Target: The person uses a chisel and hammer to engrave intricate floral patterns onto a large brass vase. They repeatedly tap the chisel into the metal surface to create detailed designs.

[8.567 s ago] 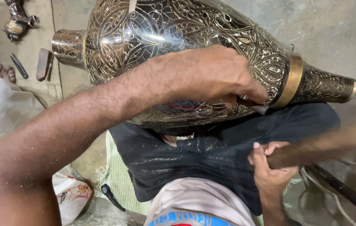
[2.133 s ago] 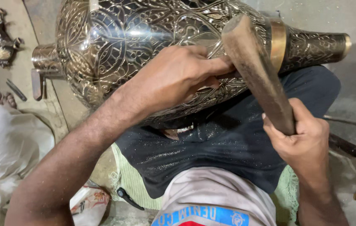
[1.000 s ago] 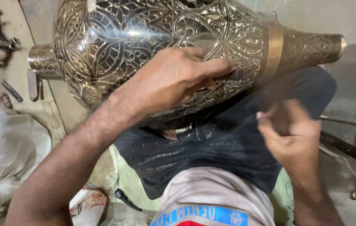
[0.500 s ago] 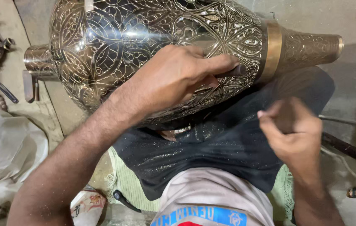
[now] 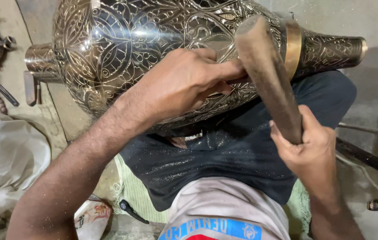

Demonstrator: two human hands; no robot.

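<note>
One engraved metal vase (image 5: 153,53), one wooden mallet (image 5: 269,75), two hands, perhaps two small tools (image 5: 18,91) on the floor.

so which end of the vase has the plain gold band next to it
The narrow end on the picture's right, past the wooden mallet in the right hand. The plain band rings the vase there; the other end, at the picture's left, shows none.

A metalworker's floor workshop: engraved brass vessel (image 5: 153,58), wooden mallet (image 5: 269,75), scattered tools (image 5: 7,94).
</note>
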